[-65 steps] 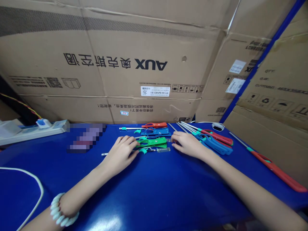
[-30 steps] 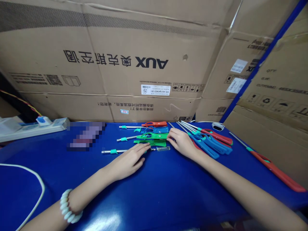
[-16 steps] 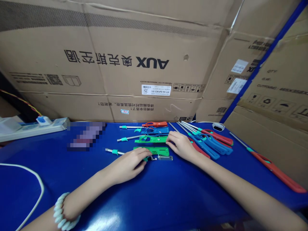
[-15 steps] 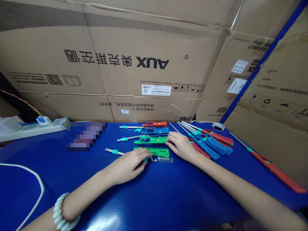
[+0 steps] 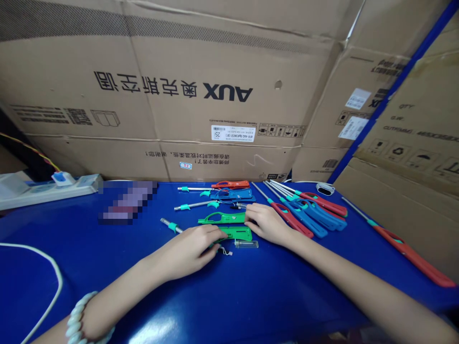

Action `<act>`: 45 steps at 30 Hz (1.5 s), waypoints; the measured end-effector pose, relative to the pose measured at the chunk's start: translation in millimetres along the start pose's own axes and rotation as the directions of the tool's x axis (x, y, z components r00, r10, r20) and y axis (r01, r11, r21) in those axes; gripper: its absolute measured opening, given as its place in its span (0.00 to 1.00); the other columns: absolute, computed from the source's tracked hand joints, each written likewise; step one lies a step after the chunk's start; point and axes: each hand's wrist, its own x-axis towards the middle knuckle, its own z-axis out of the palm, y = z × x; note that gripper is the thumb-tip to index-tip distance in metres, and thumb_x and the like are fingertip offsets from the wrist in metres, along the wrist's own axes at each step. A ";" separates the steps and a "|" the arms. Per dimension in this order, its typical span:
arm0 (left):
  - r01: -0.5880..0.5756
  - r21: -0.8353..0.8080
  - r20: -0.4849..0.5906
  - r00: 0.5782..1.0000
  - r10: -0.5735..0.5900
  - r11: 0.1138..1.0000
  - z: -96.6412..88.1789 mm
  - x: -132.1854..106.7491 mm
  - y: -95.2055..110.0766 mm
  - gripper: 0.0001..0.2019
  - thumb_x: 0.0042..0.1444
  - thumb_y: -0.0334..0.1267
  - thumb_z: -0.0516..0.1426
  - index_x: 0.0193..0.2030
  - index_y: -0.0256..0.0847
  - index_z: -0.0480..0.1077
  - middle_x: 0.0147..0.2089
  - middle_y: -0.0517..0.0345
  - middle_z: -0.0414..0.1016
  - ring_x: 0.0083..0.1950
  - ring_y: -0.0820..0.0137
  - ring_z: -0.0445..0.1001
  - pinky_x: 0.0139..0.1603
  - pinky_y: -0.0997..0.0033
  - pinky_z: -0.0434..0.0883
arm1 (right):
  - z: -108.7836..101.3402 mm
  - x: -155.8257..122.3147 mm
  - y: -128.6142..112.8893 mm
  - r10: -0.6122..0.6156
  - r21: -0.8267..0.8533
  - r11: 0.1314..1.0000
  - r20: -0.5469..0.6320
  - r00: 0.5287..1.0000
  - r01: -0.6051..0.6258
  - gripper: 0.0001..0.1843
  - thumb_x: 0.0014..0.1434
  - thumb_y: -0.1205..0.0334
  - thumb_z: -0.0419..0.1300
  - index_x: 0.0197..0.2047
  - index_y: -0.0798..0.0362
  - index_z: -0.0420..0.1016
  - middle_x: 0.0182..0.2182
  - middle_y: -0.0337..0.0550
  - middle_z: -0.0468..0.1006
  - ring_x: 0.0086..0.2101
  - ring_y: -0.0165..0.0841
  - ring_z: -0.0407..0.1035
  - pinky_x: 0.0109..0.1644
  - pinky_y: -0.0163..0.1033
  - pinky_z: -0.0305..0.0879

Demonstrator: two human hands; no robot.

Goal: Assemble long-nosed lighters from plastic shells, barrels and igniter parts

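**Green lighter parts drawn toward the near edge of the table**

The step in hand appears to be the handling of an opened green lighter on the blue table (image 5: 251, 296). A green shell half (image 5: 236, 233) lies flat in front of the person, with a clear fuel tube (image 5: 246, 244) just beside its near edge and a thin wire (image 5: 225, 251) trailing at its left end. A metal nozzle tube with a teal collar (image 5: 171, 225) runs off to the left. A second green shell half (image 5: 221, 219) lies just behind.

The left hand (image 5: 190, 248) is laid palm down over the left end of the near shell half, the fingers loosely curved and resting on it; whether anything is pinched beneath them cannot be told. The right hand (image 5: 263, 223) is laid flat, fingers together, its tips touching the right ends of the two green halves.

As a judgement, the next move calls for a finer grip: the small tube and wire would have to be seated in the shell without being dislodged.

Well to the right, assembled red and blue lighters (image 5: 308, 210) are heaped, and one red lighter (image 5: 409, 251) lies apart. A power strip (image 5: 46, 187) sits at the left, before cardboard boxes (image 5: 179, 86).
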 end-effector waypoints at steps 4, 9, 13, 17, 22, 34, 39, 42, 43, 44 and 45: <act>-0.009 -0.023 -0.007 1.000 0.009 1.000 -2.1 0.0 2.3 0.16 0.61 0.29 0.48 0.53 0.41 0.68 0.46 0.52 0.75 0.45 0.66 0.75 0.44 0.70 0.72 | -1.6 0.3 1.2 -0.020 0.023 1.000 0.047 0.999 0.019 0.05 0.59 0.68 0.60 0.30 0.54 0.71 0.30 0.42 0.72 0.34 0.33 0.66 0.41 0.37 0.61; -0.012 -0.023 -0.008 1.000 0.012 1.000 -3.7 0.6 2.4 0.16 0.63 0.31 0.47 0.53 0.40 0.69 0.44 0.52 0.76 0.44 0.66 0.75 0.44 0.69 0.72 | -3.2 -0.3 5.1 -0.037 0.047 0.998 0.081 0.996 0.033 0.04 0.60 0.67 0.60 0.32 0.55 0.73 0.32 0.42 0.73 0.35 0.33 0.67 0.42 0.37 0.60; -0.029 -0.033 -0.030 0.999 0.028 0.999 -5.9 0.8 0.7 0.15 0.63 0.31 0.47 0.51 0.41 0.69 0.44 0.52 0.75 0.44 0.67 0.74 0.44 0.71 0.71 | -6.9 -0.4 5.8 -0.025 0.055 0.998 0.081 0.996 0.020 0.04 0.61 0.66 0.59 0.35 0.55 0.74 0.34 0.44 0.73 0.37 0.33 0.68 0.42 0.37 0.60; -0.015 0.021 -0.050 0.999 0.016 1.000 -8.3 1.0 -3.9 0.14 0.62 0.30 0.47 0.49 0.42 0.70 0.44 0.54 0.75 0.43 0.68 0.74 0.42 0.72 0.70 | -14.3 -0.5 0.6 -0.019 0.067 0.998 0.053 0.998 0.015 0.05 0.62 0.67 0.57 0.35 0.55 0.73 0.33 0.43 0.73 0.36 0.33 0.68 0.40 0.36 0.60; 0.066 0.186 -0.061 0.997 -0.056 0.980 -12.9 -0.7 -15.1 0.09 0.61 0.29 0.50 0.39 0.41 0.71 0.38 0.56 0.73 0.39 0.67 0.73 0.35 0.73 0.67 | -29.3 -1.9 -12.2 -0.075 0.169 0.984 0.128 0.989 0.053 0.05 0.60 0.65 0.60 0.31 0.54 0.72 0.30 0.40 0.72 0.33 0.31 0.68 0.40 0.36 0.60; 0.077 0.237 -0.082 0.995 -0.059 0.969 -18.2 -2.8 -27.2 0.08 0.61 0.30 0.50 0.34 0.41 0.69 0.33 0.59 0.71 0.34 0.69 0.72 0.33 0.73 0.64 | -35.1 -4.1 -23.4 -0.162 0.117 0.984 0.292 0.943 0.133 0.11 0.52 0.58 0.68 0.29 0.53 0.71 0.28 0.36 0.71 0.29 0.30 0.65 0.37 0.37 0.59; 0.080 0.248 -0.087 0.994 -0.060 0.965 -16.9 -1.4 -26.8 0.08 0.61 0.31 0.50 0.34 0.40 0.69 0.33 0.58 0.72 0.34 0.69 0.72 0.34 0.72 0.64 | -33.5 -3.7 -23.2 -0.137 0.168 0.981 0.268 0.954 0.093 0.10 0.55 0.58 0.66 0.30 0.53 0.71 0.28 0.37 0.72 0.30 0.30 0.67 0.36 0.35 0.60; 0.068 0.269 -0.091 0.995 -0.045 0.961 -15.8 -0.6 -25.5 0.09 0.62 0.32 0.49 0.34 0.40 0.69 0.34 0.58 0.72 0.35 0.69 0.71 0.35 0.72 0.64 | -27.0 -0.8 -18.4 -0.008 0.135 0.991 0.169 0.986 -0.015 0.04 0.60 0.64 0.61 0.33 0.54 0.72 0.31 0.41 0.74 0.33 0.32 0.69 0.38 0.35 0.62; 0.065 0.278 -0.096 0.995 -0.040 0.958 -15.3 -0.2 -24.7 0.09 0.62 0.32 0.49 0.34 0.40 0.69 0.34 0.58 0.72 0.35 0.68 0.71 0.35 0.71 0.64 | -23.9 0.5 -16.4 0.041 0.103 0.993 0.129 0.991 -0.054 0.04 0.60 0.67 0.59 0.33 0.55 0.73 0.32 0.42 0.75 0.35 0.33 0.69 0.39 0.36 0.62; 0.062 0.288 -0.103 0.994 -0.033 0.956 -14.8 0.4 -23.9 0.09 0.62 0.32 0.49 0.35 0.40 0.69 0.33 0.58 0.72 0.35 0.68 0.71 0.35 0.71 0.64 | -20.8 1.8 -14.5 0.073 0.079 0.994 0.100 0.992 -0.081 0.04 0.61 0.68 0.58 0.34 0.55 0.73 0.33 0.44 0.75 0.36 0.34 0.69 0.40 0.37 0.62; 0.061 0.296 -0.111 0.993 -0.029 0.953 -14.1 1.4 -23.1 0.09 0.62 0.32 0.49 0.35 0.40 0.70 0.33 0.57 0.73 0.35 0.68 0.71 0.36 0.71 0.64 | -17.9 2.9 -12.9 0.085 0.066 0.994 0.081 0.993 -0.091 0.05 0.61 0.69 0.57 0.34 0.55 0.73 0.33 0.44 0.75 0.36 0.34 0.70 0.40 0.37 0.63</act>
